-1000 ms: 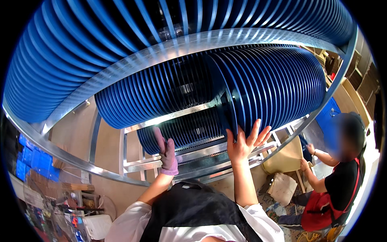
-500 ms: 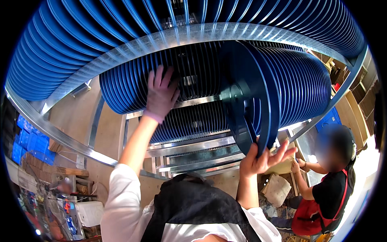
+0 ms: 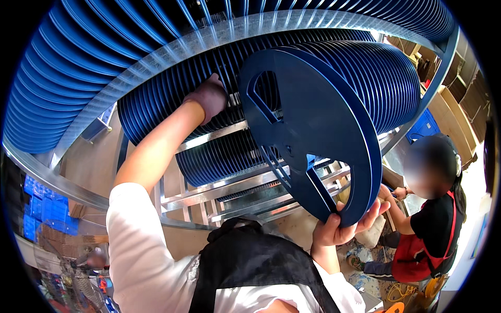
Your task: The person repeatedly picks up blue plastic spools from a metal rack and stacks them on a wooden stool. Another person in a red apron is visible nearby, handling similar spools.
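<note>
My right hand (image 3: 342, 229) grips the lower rim of a big dark blue reel (image 3: 323, 120), thumb on the near face and fingers beneath. The reel is tilted, with large cut-outs in its flat face, and stands apart in front of the row. My left hand (image 3: 209, 98), in a thin glove, is at a row of upright blue reels (image 3: 156, 99) on the metal rack. Its fingers bend away among the rims and are mostly hidden, so I cannot tell what they hold. More reels of the row (image 3: 381, 83) extend behind the tilted reel to the right.
A curved-looking metal rail (image 3: 141, 57) crosses above my hands, with another row of blue reels (image 3: 47, 88) over it. A lower row (image 3: 219, 156) sits beneath. At right a person in a red apron (image 3: 415, 255) works close by. Blue bins (image 3: 49, 208) are stacked at left.
The reel in my right hand has come out toward me and turned its face more into view. My left hand's spread fingers have bent in among the reels.
</note>
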A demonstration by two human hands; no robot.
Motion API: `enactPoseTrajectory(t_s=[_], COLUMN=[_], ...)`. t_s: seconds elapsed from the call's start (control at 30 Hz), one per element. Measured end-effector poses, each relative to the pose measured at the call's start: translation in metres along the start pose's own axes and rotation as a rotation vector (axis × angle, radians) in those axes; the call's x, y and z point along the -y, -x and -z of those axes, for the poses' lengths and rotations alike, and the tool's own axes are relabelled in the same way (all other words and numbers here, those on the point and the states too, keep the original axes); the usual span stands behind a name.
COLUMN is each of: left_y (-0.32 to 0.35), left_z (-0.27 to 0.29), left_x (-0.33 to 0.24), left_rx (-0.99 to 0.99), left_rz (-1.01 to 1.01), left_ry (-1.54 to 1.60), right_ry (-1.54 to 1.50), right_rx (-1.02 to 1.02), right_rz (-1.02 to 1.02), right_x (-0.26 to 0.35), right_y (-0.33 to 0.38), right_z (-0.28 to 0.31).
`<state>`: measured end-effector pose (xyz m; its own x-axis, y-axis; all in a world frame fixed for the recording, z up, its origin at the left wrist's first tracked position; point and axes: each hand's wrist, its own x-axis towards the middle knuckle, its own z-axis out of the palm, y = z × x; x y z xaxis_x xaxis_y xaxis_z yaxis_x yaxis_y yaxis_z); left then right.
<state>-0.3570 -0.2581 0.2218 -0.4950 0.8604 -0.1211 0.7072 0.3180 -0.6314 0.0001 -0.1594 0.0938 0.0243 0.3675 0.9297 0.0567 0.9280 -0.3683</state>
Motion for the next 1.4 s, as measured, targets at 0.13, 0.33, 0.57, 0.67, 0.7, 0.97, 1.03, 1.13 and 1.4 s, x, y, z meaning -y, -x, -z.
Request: enactPoseTrajectory(t_s=[0.13,0.33,0.57,0.67,0.7,0.97,1.03,1.13,1.4], left_y=[-0.023,-0.001,0.066,0.095,0.106,0.164,0.167,0.183,0.26], left_z=[-0.031,-0.035,0.02,0.016,0.022,0.06,0.053,0.057,0.107], left_x=[0.017,0.005,-0.043,-0.057,-0.063,-0.088,-0.079,-0.077,-0.068], left_rx=[0.037,-0.118,-0.194,-0.458,-0.505,-0.288,-0.426,-0.476,-0.655], left_rz=[-0.027,-0.26,-0.241,-0.21,-0.196,-0.288,-0.326,-0.354,-0.374], left_ry=[0.099,-0.458,-0.166,-0.271,-0.295,-0.135,0.011,0.044,0.345], right_ry=[-0.081,-0.079,-0.407,-0.67,-0.653,-0.634,-0.535,-0.542,-0.556], right_rx=[-0.036,-0.032,-0.025,-0.014,0.041,0.167,0.182,0.148,0.106], right_rz=[-0.076,-0.044,-0.156,-0.259,-0.247,-0.142,-0.04,-0.058,-0.043], right_x=[0.01,0.01,0.003,0.01,0.007,0.011,0.021,0.036,0.062], right_y=[0.007,0.015,0.017,0.004,0.003,-0.01,-0.013,-0.009,-0.001], right_z=[-0.006,-0.006,-0.029,-0.053,-0.056,-0.081,-0.09,-0.114,-0.191])
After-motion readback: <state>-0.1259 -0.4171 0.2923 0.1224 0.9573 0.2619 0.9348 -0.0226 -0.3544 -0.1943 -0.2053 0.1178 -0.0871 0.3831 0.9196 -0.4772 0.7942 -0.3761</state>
